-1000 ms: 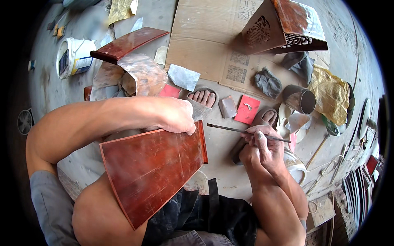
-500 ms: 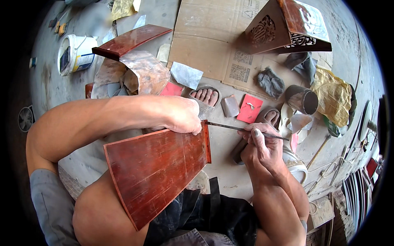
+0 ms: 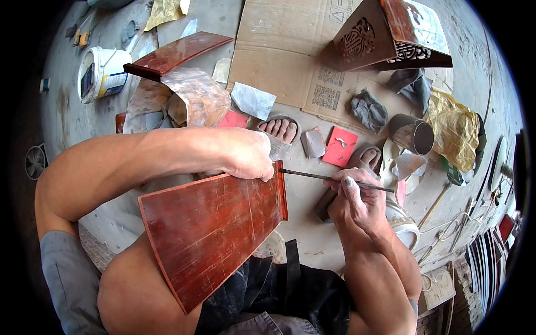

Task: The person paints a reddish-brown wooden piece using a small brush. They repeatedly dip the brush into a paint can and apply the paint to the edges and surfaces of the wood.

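Observation:
A glossy red-brown wooden panel [image 3: 206, 234], wide at one end and tapering to the other, leans across my lap and left knee. At its narrow right end runs a raised strip [image 3: 282, 195]. My left hand [image 3: 251, 159] is closed over the panel's upper edge near that strip; its fingertips are partly hidden. My right hand [image 3: 360, 201] pinches a thin dark rod-shaped tool [image 3: 312, 175], perhaps a slim file. The tool's left tip meets the upper part of the strip, and its other end sticks out past my fingers to the right.
A similar red board [image 3: 184, 53] rests beyond my left arm, near a white bucket [image 3: 106, 75]. Farther right, a carved wooden piece [image 3: 391, 42] stands on cardboard [image 3: 273, 56]. Around my sandalled feet lie red sandpaper [image 3: 340, 146], a grey block [image 3: 314, 143], a rag [image 3: 368, 110] and a dark cup [image 3: 410, 134].
The panel has shifted very slightly up and to the left. The tool has moved a touch to the right along with my right hand, and both grips are the same.

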`<state>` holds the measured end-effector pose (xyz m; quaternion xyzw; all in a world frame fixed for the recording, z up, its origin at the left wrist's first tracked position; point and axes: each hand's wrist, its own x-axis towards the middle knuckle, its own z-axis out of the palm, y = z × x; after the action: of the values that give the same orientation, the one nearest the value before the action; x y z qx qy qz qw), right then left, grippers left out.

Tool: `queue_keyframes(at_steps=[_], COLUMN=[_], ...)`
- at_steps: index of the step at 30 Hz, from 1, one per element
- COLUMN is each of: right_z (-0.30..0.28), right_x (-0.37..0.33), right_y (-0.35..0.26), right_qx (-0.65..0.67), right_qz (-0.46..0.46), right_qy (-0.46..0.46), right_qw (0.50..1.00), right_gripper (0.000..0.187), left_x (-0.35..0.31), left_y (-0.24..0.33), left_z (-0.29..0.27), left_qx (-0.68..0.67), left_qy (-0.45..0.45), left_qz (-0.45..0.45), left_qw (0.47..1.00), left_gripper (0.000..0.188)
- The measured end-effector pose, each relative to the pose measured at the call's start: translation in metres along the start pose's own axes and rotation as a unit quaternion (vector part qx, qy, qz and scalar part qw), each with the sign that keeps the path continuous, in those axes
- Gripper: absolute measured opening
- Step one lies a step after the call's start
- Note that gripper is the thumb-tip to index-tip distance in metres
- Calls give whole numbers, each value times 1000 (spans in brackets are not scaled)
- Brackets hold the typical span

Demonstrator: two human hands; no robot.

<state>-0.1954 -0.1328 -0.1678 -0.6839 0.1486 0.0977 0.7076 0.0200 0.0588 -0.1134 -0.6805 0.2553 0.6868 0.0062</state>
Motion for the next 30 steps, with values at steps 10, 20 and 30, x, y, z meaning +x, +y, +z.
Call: queue_keyframes(at_steps=[10,20,30], right_z=[-1,-4,-6], right_x=[3,-3,-9], right_y=[0,-2,-3], right_qx=[7,-5,4], right_qz=[-13,0,38], right_qy=[-15,-29,-34], right_qw=[1000,1000,999], right_gripper=[20,22,20], left_x=[0,0,3], left_y=[-1,-4,-7], left_z=[2,2,2], left_qx=[7,-8,-4], left_qy=[0,8,13], left_qz=[19,7,15], left_qw=[1000,1000,1000], left_gripper=[32,31,29])
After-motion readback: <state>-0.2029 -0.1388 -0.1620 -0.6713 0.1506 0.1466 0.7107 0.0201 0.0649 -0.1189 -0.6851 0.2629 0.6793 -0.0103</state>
